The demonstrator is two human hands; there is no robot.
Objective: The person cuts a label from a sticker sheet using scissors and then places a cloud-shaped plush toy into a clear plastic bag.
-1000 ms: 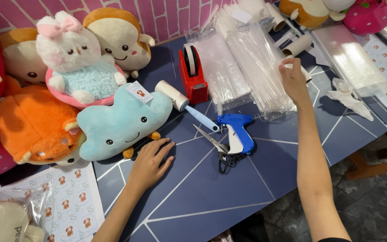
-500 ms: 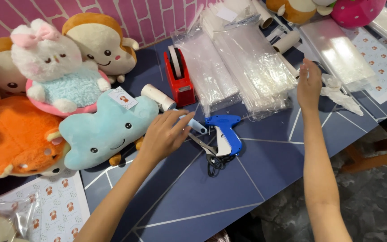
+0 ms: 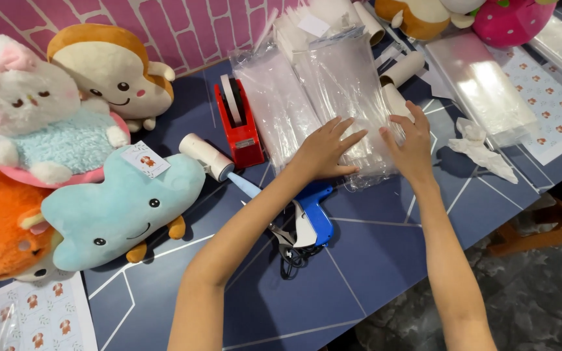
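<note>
Both your hands flat on the clear bag stack.

Your left hand [image 3: 323, 153] and right hand [image 3: 413, 148] press the stack of clear plastic bags [image 3: 352, 97] near the table's [image 3: 372, 260] far edge, fingers spread apart, gripping nothing; blue tagging gun [image 3: 313, 211] just below.

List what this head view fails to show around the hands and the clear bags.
- Scissors: blades hidden under the left forearm, head view.
- Blue tagging gun: its front end covered by the left hand.
- Stack of clear bags: individual bags too glossy to separate; whether the right hand pinches one is unclear.
</note>
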